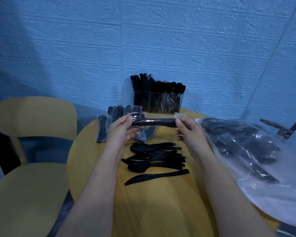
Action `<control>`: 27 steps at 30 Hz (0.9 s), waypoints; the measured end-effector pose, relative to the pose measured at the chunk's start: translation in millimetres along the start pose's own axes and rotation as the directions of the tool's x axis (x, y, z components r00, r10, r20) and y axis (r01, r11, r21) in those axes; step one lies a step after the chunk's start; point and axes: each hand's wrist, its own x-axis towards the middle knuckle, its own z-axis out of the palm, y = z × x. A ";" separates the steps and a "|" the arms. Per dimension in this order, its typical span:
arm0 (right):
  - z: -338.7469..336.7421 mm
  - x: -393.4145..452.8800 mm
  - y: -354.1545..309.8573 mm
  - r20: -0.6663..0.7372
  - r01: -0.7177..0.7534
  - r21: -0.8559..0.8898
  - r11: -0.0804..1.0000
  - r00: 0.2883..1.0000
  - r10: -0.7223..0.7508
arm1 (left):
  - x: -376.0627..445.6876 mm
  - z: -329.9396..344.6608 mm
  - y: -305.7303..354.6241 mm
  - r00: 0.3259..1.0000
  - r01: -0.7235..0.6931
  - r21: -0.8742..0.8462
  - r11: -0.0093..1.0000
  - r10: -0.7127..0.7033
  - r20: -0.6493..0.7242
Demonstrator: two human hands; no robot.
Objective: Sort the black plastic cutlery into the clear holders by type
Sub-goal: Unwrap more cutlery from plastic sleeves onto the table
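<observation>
Two hands (121,129) (189,132) around wrapped cutlery packet (154,122)

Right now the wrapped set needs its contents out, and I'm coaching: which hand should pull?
Probably the right hand: it pinches the wrapped cutlery packet at its handle end, while the left hand grips the fork end steady.

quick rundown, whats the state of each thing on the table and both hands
wrapped cutlery pack: sealed, held level above the table
left hand: grips the pack's fork end
right hand: pinches its other end
clear holder: upright, three compartments filled
loose cutlery pile: unwrapped, unsorted
single knife: flat, apart from the pile
</observation>
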 end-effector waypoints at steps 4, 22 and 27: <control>-2.2 -0.9 -1.0 -0.020 -0.019 0.107 0.994 1.000 0.022 | -2.5 -0.6 1.1 1.000 0.000 -0.008 1.000 0.000 0.003; -11.3 -5.2 -8.0 -0.169 -0.005 0.253 0.968 0.984 0.049 | 4.0 -14.6 0.4 0.946 -0.081 -0.144 0.986 0.030 -0.323; -16.0 -5.6 -11.0 -0.244 -0.023 0.320 0.947 0.964 0.106 | 9.6 -24.9 -0.1 0.840 -0.199 -0.315 0.928 -0.004 -0.543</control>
